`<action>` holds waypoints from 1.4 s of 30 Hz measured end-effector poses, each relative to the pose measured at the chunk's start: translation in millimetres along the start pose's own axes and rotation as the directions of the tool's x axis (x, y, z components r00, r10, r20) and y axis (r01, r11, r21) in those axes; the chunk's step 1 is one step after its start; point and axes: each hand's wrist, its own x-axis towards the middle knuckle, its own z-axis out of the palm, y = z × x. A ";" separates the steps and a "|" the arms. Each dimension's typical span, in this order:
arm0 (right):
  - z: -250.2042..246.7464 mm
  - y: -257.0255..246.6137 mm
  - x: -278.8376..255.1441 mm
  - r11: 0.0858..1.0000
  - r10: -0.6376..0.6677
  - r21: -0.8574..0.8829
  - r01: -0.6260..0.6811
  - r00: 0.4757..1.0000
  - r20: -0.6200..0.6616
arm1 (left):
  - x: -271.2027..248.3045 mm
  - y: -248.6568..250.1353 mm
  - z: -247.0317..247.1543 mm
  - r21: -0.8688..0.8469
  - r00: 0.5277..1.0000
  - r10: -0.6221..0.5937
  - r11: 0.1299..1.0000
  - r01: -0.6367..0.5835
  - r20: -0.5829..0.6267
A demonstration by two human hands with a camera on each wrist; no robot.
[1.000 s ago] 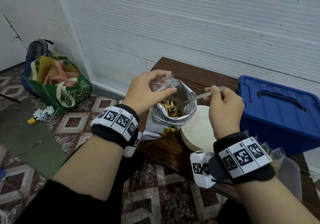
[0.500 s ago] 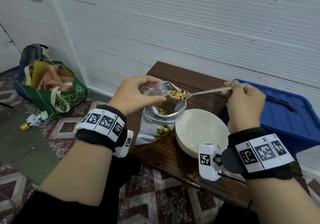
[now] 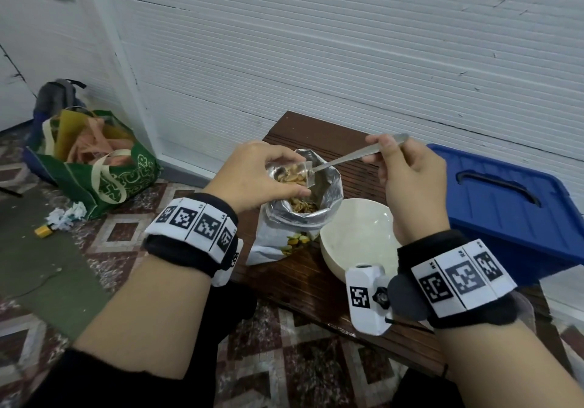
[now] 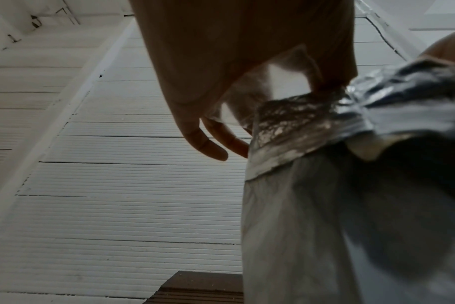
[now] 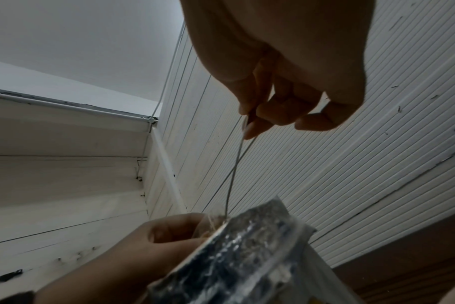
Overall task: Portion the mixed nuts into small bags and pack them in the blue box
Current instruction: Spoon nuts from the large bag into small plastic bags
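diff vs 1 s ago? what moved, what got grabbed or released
The right hand lifted the spoon out of the foil nut bag, loaded, and carried it left into the small clear bag, where its bowl now tips nuts. Nothing was taken or let go. The left hand pinches the small bag over the foil bag as before; the white bowl and blue box are unmoved.

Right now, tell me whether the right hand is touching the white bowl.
Apart. The head view shows the right hand raised, pinching the spoon by its handle, with the white bowl resting lower on the bench.
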 end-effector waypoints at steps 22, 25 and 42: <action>-14.1 1.8 -3.4 0.928 -0.353 -0.119 0.353 0.935 0.023 | 0.0 -13.7 1.1 -0.162 0.989 0.006 0.986 -0.030 -0.146; -0.1 13.3 -8.5 0.785 -0.451 -0.349 0.513 0.858 0.247 | 0.0 -15.1 2.1 -0.172 0.988 0.025 0.984 -0.051 -0.150; 11.2 20.9 -19.3 0.969 -0.041 -0.244 0.046 0.999 0.024 | -1.4 -12.4 0.4 -0.152 0.993 0.012 0.988 -0.029 -0.115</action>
